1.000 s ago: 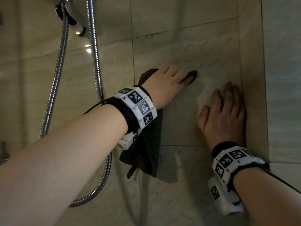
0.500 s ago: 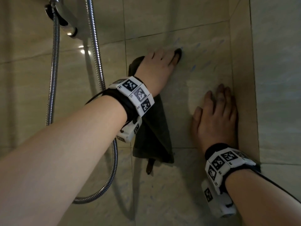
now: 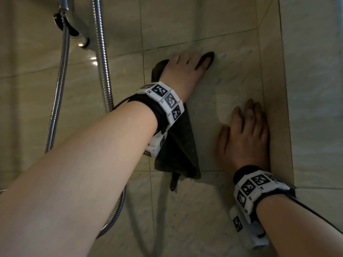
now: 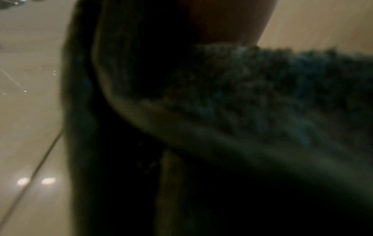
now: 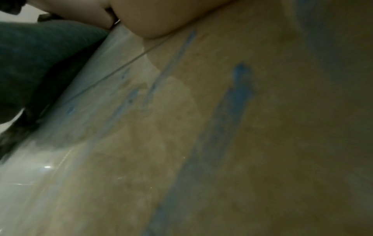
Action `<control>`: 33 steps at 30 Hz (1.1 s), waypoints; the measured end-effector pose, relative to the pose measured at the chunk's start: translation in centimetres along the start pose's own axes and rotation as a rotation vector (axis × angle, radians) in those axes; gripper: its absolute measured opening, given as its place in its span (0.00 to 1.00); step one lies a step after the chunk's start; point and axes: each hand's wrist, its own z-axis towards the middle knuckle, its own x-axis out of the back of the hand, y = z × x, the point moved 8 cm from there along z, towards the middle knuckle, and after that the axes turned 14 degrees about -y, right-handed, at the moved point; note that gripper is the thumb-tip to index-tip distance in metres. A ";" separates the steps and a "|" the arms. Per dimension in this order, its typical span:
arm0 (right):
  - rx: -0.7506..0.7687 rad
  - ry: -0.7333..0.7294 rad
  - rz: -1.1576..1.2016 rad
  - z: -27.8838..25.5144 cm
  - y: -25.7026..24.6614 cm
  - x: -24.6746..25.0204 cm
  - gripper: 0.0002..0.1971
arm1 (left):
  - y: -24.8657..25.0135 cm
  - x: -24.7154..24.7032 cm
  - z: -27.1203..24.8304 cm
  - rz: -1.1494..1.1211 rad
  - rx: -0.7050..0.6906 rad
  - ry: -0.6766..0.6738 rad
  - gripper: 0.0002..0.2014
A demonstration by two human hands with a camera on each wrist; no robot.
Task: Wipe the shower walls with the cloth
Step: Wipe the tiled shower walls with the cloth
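A dark green cloth [image 3: 178, 145] hangs flat against the beige tiled shower wall [image 3: 232, 75]. My left hand [image 3: 185, 69] presses its upper part to the tile with straight fingers, and a tip of cloth pokes out past the fingertips. In the left wrist view the cloth [image 4: 242, 103] fills most of the picture, blurred. My right hand [image 3: 245, 130] lies flat and bare on the wall beside the corner, below and right of the left hand. Faint blue streaks [image 5: 232, 99] mark the tile near the right hand.
A chrome shower hose [image 3: 104, 71] hangs in a loop left of the cloth, under a chrome fitting [image 3: 74, 30]. The side wall [image 3: 311, 89] meets the wiped wall just right of my right hand.
My left hand slid the cloth up and to the left along the wall and now sits a little further right. My right hand has stayed flat in the same spot.
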 end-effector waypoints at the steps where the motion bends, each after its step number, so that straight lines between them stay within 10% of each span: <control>1: -0.001 0.000 0.000 0.0 0.0 0.0 0.26 | -0.1 -0.2 0.6 0.009 -0.002 -0.013 0.28; 33: -0.022 -0.011 0.014 0.0 0.0 0.1 0.26 | -2.6 -1.1 0.2 -0.393 0.480 -0.169 0.21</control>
